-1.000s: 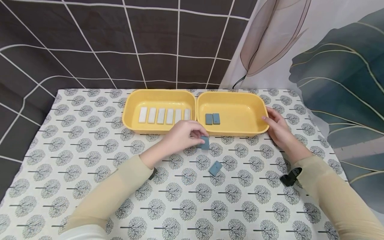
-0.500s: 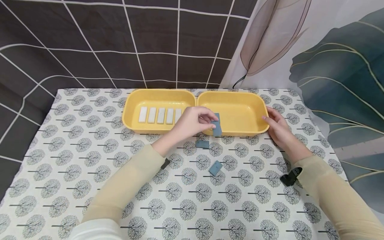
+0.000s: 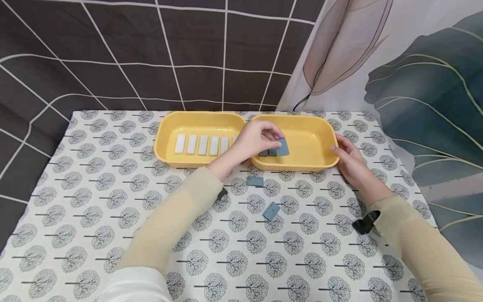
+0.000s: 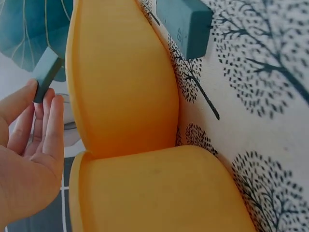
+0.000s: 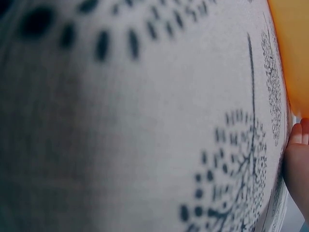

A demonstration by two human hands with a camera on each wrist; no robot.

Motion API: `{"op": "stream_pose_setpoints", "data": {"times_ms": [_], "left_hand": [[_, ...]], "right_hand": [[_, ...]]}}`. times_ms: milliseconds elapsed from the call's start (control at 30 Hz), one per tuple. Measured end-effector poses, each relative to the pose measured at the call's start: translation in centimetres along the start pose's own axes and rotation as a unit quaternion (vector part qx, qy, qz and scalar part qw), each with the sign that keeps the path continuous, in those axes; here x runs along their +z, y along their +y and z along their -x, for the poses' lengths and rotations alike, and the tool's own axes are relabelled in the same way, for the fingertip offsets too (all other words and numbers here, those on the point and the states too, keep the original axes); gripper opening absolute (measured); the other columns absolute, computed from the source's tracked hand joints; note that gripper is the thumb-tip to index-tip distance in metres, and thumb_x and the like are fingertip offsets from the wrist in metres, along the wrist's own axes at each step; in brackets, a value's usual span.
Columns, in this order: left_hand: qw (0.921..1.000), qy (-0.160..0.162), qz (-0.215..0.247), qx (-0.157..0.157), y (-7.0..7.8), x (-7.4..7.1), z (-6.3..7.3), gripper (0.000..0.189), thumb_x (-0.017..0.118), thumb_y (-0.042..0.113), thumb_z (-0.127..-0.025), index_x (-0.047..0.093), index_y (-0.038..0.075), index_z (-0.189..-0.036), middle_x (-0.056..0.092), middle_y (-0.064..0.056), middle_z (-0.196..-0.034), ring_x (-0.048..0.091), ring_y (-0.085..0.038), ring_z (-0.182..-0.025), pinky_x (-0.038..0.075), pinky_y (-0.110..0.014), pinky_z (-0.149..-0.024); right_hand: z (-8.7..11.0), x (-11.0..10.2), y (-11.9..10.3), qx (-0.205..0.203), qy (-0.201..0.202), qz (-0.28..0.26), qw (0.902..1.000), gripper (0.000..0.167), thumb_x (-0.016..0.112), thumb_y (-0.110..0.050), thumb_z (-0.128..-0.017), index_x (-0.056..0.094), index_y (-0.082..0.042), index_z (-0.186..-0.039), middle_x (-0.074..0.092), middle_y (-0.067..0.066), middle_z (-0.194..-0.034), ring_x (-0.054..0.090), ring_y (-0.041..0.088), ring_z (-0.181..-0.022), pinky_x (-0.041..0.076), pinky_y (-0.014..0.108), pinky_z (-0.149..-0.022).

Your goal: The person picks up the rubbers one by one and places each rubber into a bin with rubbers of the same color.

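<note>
My left hand (image 3: 254, 137) pinches a blue-grey eraser (image 3: 283, 147) between thumb and fingertips, over the right yellow box (image 3: 309, 167). In the left wrist view the held eraser (image 4: 47, 72) is tilted, above the box rim. Two more blue-grey erasers (image 3: 263, 153) lie in that box, partly hidden behind the hand. On the cloth in front of the boxes are two others, one lying crosswise (image 3: 255, 181) and one slanted (image 3: 271, 211). My right hand (image 3: 351, 161) grips the right end of the box, thumb at the rim and fingers along the outside.
The left yellow box (image 3: 162, 156) stands end to end with the right one and holds a row of several white erasers (image 3: 202, 145). A tree-patterned cloth (image 3: 234, 260) covers the table. Behind it hang a dark gridded curtain (image 3: 196, 84) and a leaf-patterned curtain (image 3: 426, 105).
My left hand has moved from the cloth in front up and right over the right box, carrying one eraser. Another eraser now shows on the cloth where the hand was. The right hand stays put.
</note>
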State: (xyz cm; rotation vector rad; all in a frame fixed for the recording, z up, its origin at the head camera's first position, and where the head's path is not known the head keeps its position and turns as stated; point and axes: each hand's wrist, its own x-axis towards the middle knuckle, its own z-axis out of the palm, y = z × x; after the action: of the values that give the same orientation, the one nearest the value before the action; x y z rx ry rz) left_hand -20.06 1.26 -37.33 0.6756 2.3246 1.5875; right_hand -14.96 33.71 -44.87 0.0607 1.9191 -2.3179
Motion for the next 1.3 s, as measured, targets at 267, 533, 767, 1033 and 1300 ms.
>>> {"op": "stream_pose_setpoints", "data": {"times_ms": [267,533,767,1033,1300], "left_hand": [[0.9993,-0.011,-0.036,0.0,-0.2,0.9,-2.0,0.021,0.085,0.002,-0.089,0.079,0.001,-0.109,0.081,-0.014,-0.109,0.076,-0.024,-0.096,0.062,-0.015,-0.086],[0.9979,-0.022,-0.056,-0.022,-0.5,1.8,-3.5,0.022,0.084,0.004,-0.09,0.079,0.002,-0.111,0.08,-0.013,-0.112,0.076,-0.023,-0.099,0.061,-0.015,-0.087],[0.9965,-0.049,-0.06,-0.03,-1.3,2.4,-4.4,0.021,0.083,0.002,-0.091,0.077,-0.001,-0.111,0.079,-0.016,-0.114,0.075,-0.025,-0.103,0.061,-0.014,-0.087],[0.9948,-0.06,-0.076,-0.034,-2.0,2.9,-5.0,0.021,0.083,0.003,-0.09,0.078,0.0,-0.111,0.08,-0.015,-0.114,0.075,-0.024,-0.104,0.061,-0.013,-0.087],[0.9915,-0.066,-0.105,-0.039,-2.5,3.1,-5.4,0.019,0.083,0.005,-0.092,0.078,0.001,-0.11,0.08,-0.014,-0.113,0.074,-0.023,-0.104,0.059,-0.016,-0.089]], "right_hand": [[0.0,-0.1,-0.1,0.005,0.0,-0.006,1.0,0.039,0.052,0.004,-0.107,0.057,-0.022,-0.135,0.057,-0.006,-0.134,0.058,0.007,-0.12,0.057,0.012,-0.102],[0.0,0.0,-0.1,0.005,-0.002,-0.005,1.0,0.039,0.052,0.004,-0.106,0.056,-0.021,-0.136,0.056,-0.006,-0.135,0.058,0.008,-0.121,0.057,0.012,-0.102],[-0.1,0.0,0.0,0.003,-0.001,-0.007,1.0,0.039,0.052,0.004,-0.107,0.056,-0.02,-0.137,0.055,-0.005,-0.135,0.057,0.009,-0.121,0.057,0.012,-0.103],[-0.1,-0.1,0.0,0.002,0.0,-0.008,1.0,0.04,0.051,0.005,-0.107,0.055,-0.019,-0.139,0.054,-0.003,-0.136,0.056,0.009,-0.121,0.058,0.013,-0.102],[-0.2,-0.1,0.1,0.004,0.001,-0.011,0.9999,0.04,0.05,0.005,-0.107,0.055,-0.018,-0.14,0.054,-0.004,-0.136,0.056,0.009,-0.121,0.057,0.013,-0.102]]}}
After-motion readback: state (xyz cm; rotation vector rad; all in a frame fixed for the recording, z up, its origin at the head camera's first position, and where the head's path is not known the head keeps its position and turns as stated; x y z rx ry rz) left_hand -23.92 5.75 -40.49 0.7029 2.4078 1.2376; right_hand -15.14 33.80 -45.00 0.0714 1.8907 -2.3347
